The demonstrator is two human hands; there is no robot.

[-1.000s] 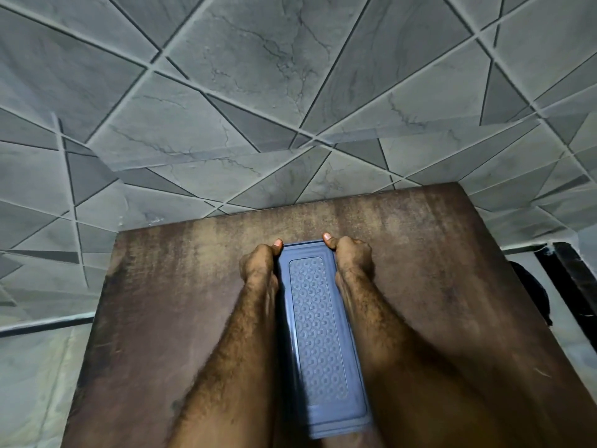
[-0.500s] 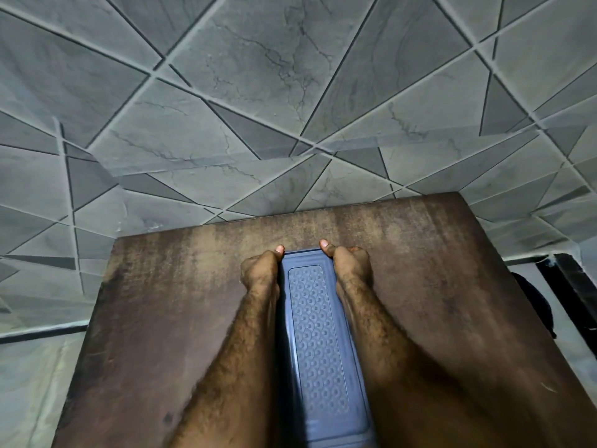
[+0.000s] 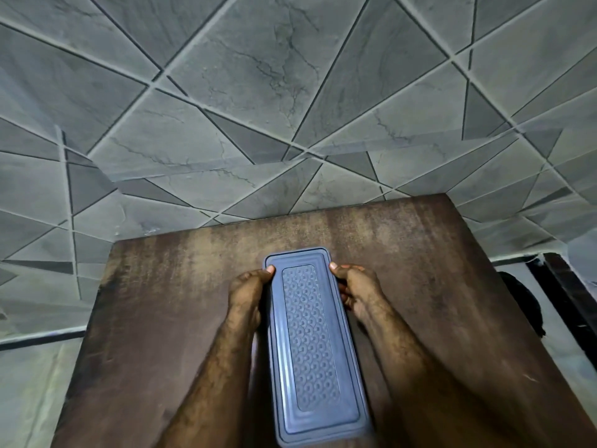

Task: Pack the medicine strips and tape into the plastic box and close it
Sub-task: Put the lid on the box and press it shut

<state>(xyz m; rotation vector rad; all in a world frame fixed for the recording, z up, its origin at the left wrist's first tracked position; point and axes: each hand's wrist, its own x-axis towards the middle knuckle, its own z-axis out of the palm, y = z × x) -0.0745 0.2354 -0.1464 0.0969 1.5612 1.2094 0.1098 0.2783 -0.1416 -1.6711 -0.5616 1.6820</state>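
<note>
A long blue-grey plastic box point(image 3: 311, 337) lies lengthwise on the brown wooden table point(image 3: 168, 312), its patterned lid on top and shut. My left hand point(image 3: 247, 292) grips its left side near the far end, thumb on the lid's edge. On the opposite side my right hand point(image 3: 355, 291) holds it the same way. No medicine strips or tape are in sight; the box's inside is hidden by the lid.
The table's far edge point(image 3: 290, 218) meets a grey tiled wall point(image 3: 290, 108) with dark diagonal lines. Dark objects point(image 3: 523, 305) stand on the floor to the right of the table. A pale floor shows at the lower left.
Both hands have slid back from the box's far corners a little toward me along its sides. More of the lid's far end is now uncovered.
</note>
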